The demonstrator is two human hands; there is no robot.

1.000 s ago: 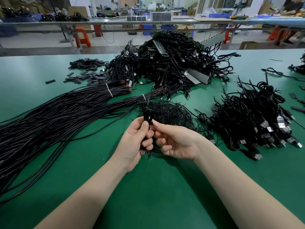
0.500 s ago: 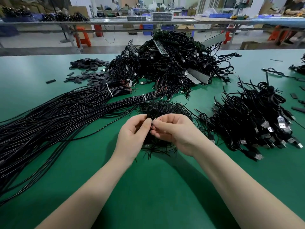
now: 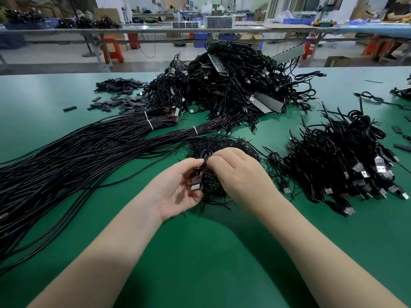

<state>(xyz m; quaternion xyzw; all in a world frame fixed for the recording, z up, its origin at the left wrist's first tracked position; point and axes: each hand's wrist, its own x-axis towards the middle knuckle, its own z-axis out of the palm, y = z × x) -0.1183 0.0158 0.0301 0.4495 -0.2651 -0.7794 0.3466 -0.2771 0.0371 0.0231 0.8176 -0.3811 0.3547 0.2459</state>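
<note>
A small coiled black USB cable is held between both hands above the green table. My left hand grips the coil, its silver plug showing by my palm. My right hand pinches the coil's top from the right, back of the hand up; what its fingertips pinch is hidden. Beneath the hands lies a loose nest of thin black ties.
Long black cable bundles bound with white ties stretch to the left. A big heap of USB cables lies behind. A pile of coiled cables sits at right. Black sleeve pieces lie scattered at back left.
The long free end that stuck up from the coil is gone from view. My right hand has turned palm-down over the coil. Both hands stayed above the tie pile.
</note>
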